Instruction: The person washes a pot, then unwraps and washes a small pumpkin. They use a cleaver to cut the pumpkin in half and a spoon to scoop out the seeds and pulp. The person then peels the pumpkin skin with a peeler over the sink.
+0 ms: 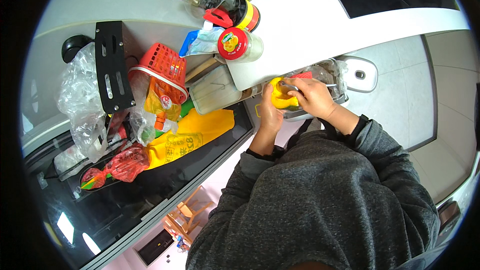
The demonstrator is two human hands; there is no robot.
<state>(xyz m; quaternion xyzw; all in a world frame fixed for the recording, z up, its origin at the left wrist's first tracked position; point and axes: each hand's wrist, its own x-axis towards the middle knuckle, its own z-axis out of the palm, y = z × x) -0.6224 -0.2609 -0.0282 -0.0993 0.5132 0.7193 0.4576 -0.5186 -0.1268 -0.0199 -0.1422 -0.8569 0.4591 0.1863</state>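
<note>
My left hand (270,114) grips a hollowed piece of yellow-fleshed pumpkin (278,99) from its left side. A bit of dark green rind shows at the lower edge. My right hand (315,95) holds a metal utensil, apparently a spoon (289,87), with its end at the hollow of the pumpkin. The thin handle (330,85) sticks out past the right side of my hand. Both hands are above a lined trash bin (339,99), whose plastic bag (339,69) holds crumpled waste and something red. My fingers partly hide the pumpkin and the utensil.
A white countertop (296,18) carries a red-lidded jar (234,44) and several bottles. Left are a red plastic basket (163,65), a lidded clear container (215,89), a black slotted rack (112,67) and a yellow bag (191,135). The bin's white lid (369,75) stands right.
</note>
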